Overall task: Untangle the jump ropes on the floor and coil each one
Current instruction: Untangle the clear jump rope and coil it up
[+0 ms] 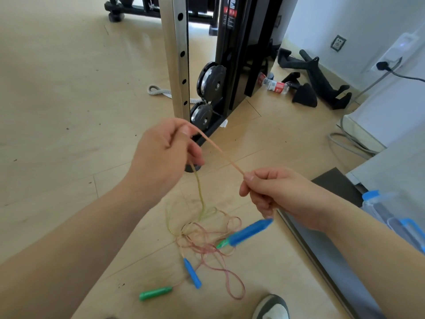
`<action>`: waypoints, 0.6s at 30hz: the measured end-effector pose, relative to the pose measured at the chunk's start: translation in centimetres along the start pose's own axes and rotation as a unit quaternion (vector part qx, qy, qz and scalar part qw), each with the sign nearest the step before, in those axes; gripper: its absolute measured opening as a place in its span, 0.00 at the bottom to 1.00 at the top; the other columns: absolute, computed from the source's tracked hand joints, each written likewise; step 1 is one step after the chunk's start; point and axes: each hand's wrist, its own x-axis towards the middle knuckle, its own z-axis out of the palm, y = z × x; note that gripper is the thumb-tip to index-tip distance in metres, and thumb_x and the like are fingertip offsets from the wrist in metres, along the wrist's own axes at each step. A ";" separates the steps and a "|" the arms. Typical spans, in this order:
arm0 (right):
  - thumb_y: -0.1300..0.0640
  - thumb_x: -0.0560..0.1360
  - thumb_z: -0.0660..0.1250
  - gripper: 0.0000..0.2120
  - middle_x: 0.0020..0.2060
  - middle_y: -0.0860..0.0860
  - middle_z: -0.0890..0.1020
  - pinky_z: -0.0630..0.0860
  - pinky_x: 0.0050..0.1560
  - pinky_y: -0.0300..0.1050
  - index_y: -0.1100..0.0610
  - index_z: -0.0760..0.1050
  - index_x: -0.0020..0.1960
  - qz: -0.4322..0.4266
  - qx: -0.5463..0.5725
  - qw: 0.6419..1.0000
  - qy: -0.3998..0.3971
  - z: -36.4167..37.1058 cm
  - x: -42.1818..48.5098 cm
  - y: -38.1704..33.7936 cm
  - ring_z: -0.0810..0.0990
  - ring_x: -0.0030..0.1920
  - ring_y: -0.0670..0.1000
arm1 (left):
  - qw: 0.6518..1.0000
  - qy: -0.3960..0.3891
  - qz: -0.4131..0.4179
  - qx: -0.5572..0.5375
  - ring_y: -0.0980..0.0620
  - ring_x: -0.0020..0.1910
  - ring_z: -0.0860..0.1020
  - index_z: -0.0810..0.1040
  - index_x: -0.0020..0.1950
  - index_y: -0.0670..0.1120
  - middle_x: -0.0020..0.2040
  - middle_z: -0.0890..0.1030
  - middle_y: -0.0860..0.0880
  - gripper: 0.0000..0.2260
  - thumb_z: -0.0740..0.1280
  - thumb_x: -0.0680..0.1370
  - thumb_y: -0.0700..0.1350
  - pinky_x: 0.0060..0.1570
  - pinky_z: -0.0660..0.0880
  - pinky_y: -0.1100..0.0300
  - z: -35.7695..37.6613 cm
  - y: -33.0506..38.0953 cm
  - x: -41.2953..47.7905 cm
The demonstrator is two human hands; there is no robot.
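Jump ropes (200, 245) look light, limp, tangled; above them, left hand (161, 155) and right hand (278, 192) pinch one pink cord (220, 152).

Bright daylight, motion blur, wide-angle warp.

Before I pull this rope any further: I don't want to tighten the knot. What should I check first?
1. Left hand pinches the pink rope: ok.
2. Right hand pinches the same rope: ok.
3. Stretch between the hands free of loops: ok.
4. Tangle on the floor loosened: not ok, pink and yellow-green strands cross.
5. Which handle this rope ends in: cannot tell; the blue handle under the right hand is blurred.
6. Shoe off the ropes: ok.
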 end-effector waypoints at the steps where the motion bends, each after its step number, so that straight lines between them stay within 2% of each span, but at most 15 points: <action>1: 0.53 0.85 0.60 0.15 0.29 0.53 0.71 0.72 0.35 0.43 0.62 0.80 0.48 0.004 0.010 1.000 -0.003 0.0 0.1 0.0 0.69 0.30 0.50 | 0.999 0.043 -0.025 -0.020 0.45 0.38 0.86 0.78 0.49 0.51 0.33 0.84 0.49 0.12 0.58 0.86 0.42 0.50 0.83 0.40 -0.1 -0.2 0.4; 2: 0.55 0.85 0.60 0.15 0.29 0.53 0.71 0.71 0.36 0.45 0.62 0.79 0.48 0.007 0.024 1.000 -0.007 0.0 0.2 0.0 0.68 0.29 0.51 | 0.997 0.058 -0.045 -0.006 0.46 0.38 0.86 0.78 0.48 0.52 0.33 0.84 0.50 0.12 0.58 0.86 0.43 0.49 0.83 0.44 -0.4 -0.6 0.8; 3: 0.56 0.86 0.59 0.14 0.28 0.53 0.70 0.70 0.36 0.46 0.62 0.79 0.48 0.009 0.045 0.999 -0.012 0.1 0.3 -0.1 0.67 0.29 0.51 | 0.997 0.040 -0.062 0.028 0.48 0.39 0.85 0.78 0.47 0.52 0.34 0.84 0.50 0.10 0.61 0.85 0.44 0.46 0.82 0.51 -0.7 -0.9 1.0; 5: 0.57 0.86 0.59 0.14 0.28 0.53 0.69 0.67 0.35 0.47 0.62 0.79 0.48 0.000 0.081 0.997 -0.013 0.5 0.6 -0.2 0.65 0.28 0.51 | 0.988 -0.058 -0.087 0.113 0.55 0.36 0.81 0.80 0.51 0.52 0.38 0.85 0.51 0.03 0.67 0.82 0.46 0.37 0.76 0.63 -0.9 -1.4 0.7; 6: 0.57 0.86 0.60 0.13 0.29 0.54 0.69 0.66 0.34 0.46 0.62 0.79 0.49 -0.009 0.089 0.996 -0.009 0.8 0.6 -0.4 0.65 0.28 0.51 | 0.979 -0.110 -0.097 0.139 0.57 0.34 0.81 0.80 0.54 0.52 0.39 0.86 0.50 0.04 0.70 0.80 0.46 0.34 0.73 0.66 -0.7 -1.6 0.3; 8: 0.58 0.85 0.59 0.13 0.30 0.54 0.70 0.65 0.33 0.46 0.62 0.79 0.49 -0.028 0.118 0.993 -0.003 1.2 0.7 -1.0 0.66 0.28 0.51 | 0.968 -0.187 -0.089 0.143 0.56 0.34 0.85 0.78 0.61 0.52 0.41 0.85 0.47 0.10 0.70 0.80 0.50 0.37 0.75 0.64 0.0 -2.0 -0.4; 10: 0.58 0.84 0.59 0.12 0.29 0.54 0.71 0.63 0.31 0.45 0.61 0.78 0.47 -0.034 0.203 0.979 0.007 1.2 0.8 -1.7 0.65 0.28 0.51 | 0.966 -0.217 -0.044 0.133 0.53 0.33 0.84 0.75 0.65 0.55 0.40 0.81 0.49 0.13 0.67 0.81 0.54 0.39 0.79 0.58 0.4 -2.2 -0.9; 12: 0.57 0.83 0.59 0.11 0.29 0.52 0.70 0.61 0.30 0.44 0.59 0.76 0.45 -0.024 0.324 0.946 0.018 0.8 0.9 -2.3 0.64 0.27 0.50 | 0.957 -0.230 0.012 0.179 0.58 0.33 0.79 0.74 0.68 0.56 0.36 0.77 0.52 0.16 0.65 0.82 0.57 0.38 0.77 0.61 0.4 -2.3 -1.2; 14: 0.57 0.83 0.59 0.11 0.31 0.52 0.76 0.68 0.28 0.42 0.58 0.75 0.44 -0.015 0.430 0.902 0.034 0.3 0.9 -2.6 0.70 0.27 0.49 | 0.938 -0.243 0.036 0.245 0.59 0.36 0.78 0.73 0.70 0.58 0.37 0.78 0.54 0.15 0.59 0.84 0.57 0.41 0.77 0.61 0.6 -2.3 -1.7; 15: 0.57 0.83 0.59 0.11 0.36 0.54 0.82 0.76 0.30 0.43 0.59 0.76 0.45 -0.015 0.464 0.885 0.039 0.3 0.9 -2.8 0.77 0.30 0.51 | 0.923 -0.257 0.037 0.284 0.57 0.39 0.79 0.72 0.70 0.59 0.40 0.80 0.55 0.14 0.56 0.86 0.56 0.45 0.78 0.58 0.8 -2.2 -2.0; 16: 0.58 0.84 0.58 0.12 0.43 0.58 0.86 0.83 0.38 0.46 0.60 0.77 0.47 -0.017 0.488 0.872 0.038 0.4 1.0 -2.8 0.84 0.38 0.53 | 0.900 -0.275 0.037 0.337 0.54 0.43 0.80 0.71 0.71 0.60 0.44 0.81 0.54 0.14 0.53 0.86 0.55 0.49 0.79 0.53 1.2 -2.1 -2.4; 17: 0.59 0.84 0.57 0.12 0.50 0.62 0.87 0.86 0.49 0.50 0.62 0.77 0.49 -0.018 0.502 0.864 0.035 0.7 1.2 -2.7 0.88 0.47 0.57 | 0.870 -0.296 0.041 0.392 0.51 0.46 0.80 0.70 0.70 0.59 0.47 0.81 0.53 0.14 0.52 0.87 0.54 0.51 0.79 0.50 1.7 -2.0 -3.0; 18: 0.60 0.84 0.57 0.12 0.55 0.65 0.86 0.83 0.58 0.55 0.64 0.77 0.51 -0.017 0.502 0.864 0.036 1.0 1.3 -2.5 0.87 0.54 0.60 | 0.842 -0.316 0.044 0.434 0.47 0.46 0.80 0.70 0.66 0.56 0.46 0.80 0.50 0.12 0.52 0.86 0.53 0.50 0.79 0.47 2.3 -1.8 -3.6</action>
